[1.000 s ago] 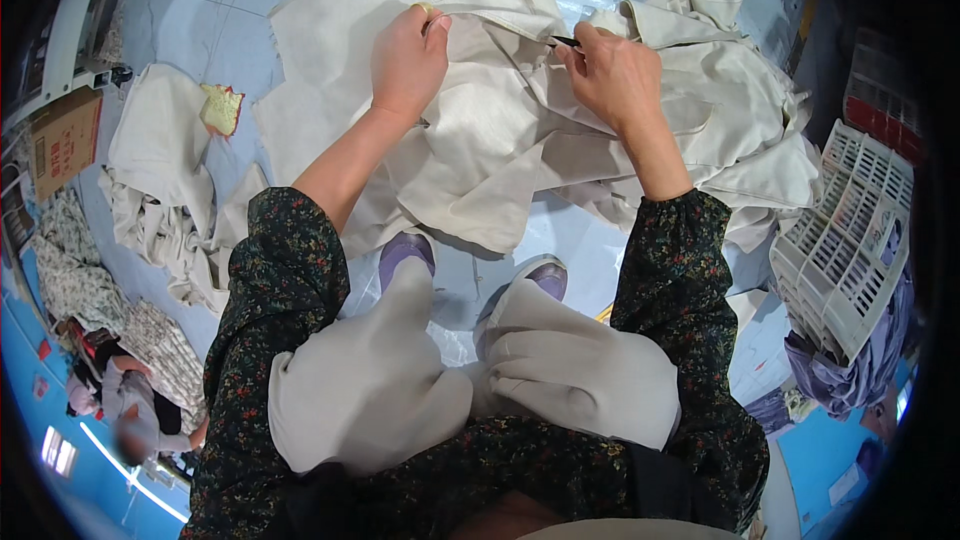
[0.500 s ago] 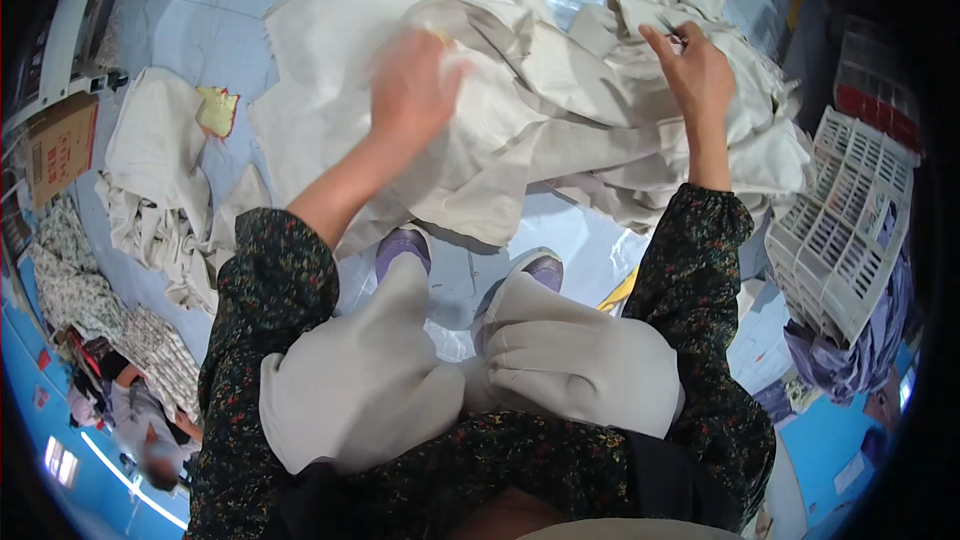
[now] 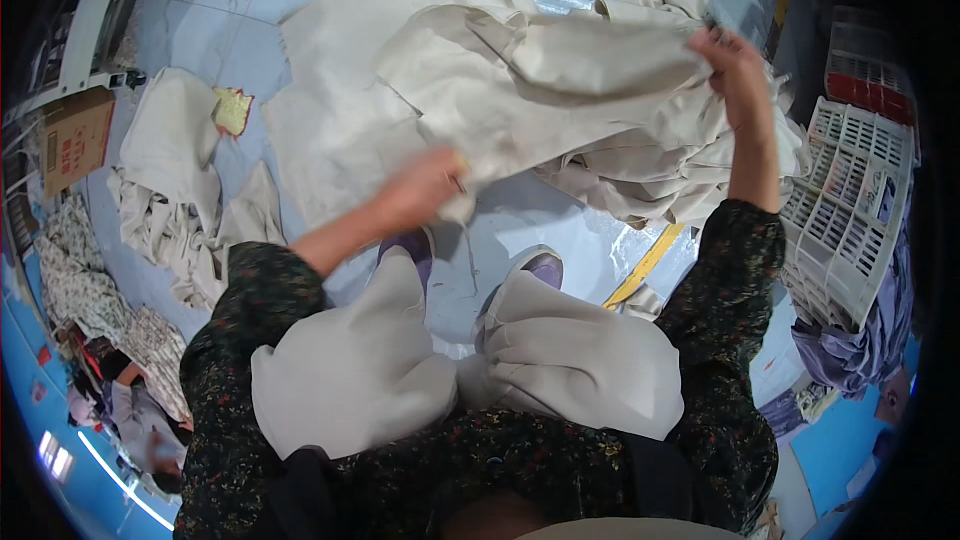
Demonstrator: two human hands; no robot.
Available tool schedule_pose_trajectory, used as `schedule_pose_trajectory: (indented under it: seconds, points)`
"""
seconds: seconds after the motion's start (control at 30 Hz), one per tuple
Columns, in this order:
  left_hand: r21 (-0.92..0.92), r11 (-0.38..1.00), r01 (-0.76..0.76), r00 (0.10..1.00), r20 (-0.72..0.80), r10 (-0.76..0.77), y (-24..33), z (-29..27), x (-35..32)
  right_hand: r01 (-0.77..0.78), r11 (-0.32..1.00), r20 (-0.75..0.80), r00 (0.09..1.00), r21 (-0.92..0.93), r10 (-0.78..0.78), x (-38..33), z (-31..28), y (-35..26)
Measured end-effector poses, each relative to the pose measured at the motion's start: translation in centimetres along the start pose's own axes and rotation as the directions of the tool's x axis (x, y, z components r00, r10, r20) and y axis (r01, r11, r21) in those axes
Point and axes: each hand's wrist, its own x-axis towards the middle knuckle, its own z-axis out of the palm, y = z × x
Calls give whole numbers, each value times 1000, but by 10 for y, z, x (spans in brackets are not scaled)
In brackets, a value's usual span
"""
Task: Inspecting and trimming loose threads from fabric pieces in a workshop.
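A piece of off-white cloth (image 3: 600, 60) stretches between my two hands over a loose heap of the same fabric. My left hand (image 3: 425, 185), smeared by motion, is closed on the cloth's near edge just beyond my shoes. At the far right corner of the piece, my right hand (image 3: 732, 52) pinches the fabric, with a small dark object at its fingertips that I cannot make out. Under the stretched piece, a flat off-white panel (image 3: 340, 50) lies on the left, and crumpled folds (image 3: 650, 180) lie on the right.
A second off-white cloth pile (image 3: 165, 160) lies at the left beside a yellow scrap (image 3: 233, 111). A cardboard box (image 3: 78, 140) stands farther left. White plastic crates (image 3: 840, 210) with purple cloth (image 3: 860, 340) are on the right. Another person (image 3: 145, 420) is at lower left.
My left hand has come nearer to me with the cloth's edge. My right hand has shifted right, and the cloth between them is now pulled out longer.
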Motion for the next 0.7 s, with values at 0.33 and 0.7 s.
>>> schedule_pose_trajectory:
  seconds: [0.33, 0.7]
  points:
    - [-14, 986, -164, 586, -805, 86, 87, -308, -108, 494, 706, -9, 822, 508, -569, -15, 59, -183]
    - [328, 842, 429, 774, -614, -155, 2, -128, -166, 142, 989, -46, 989, 50, -140, -75, 130, 40]
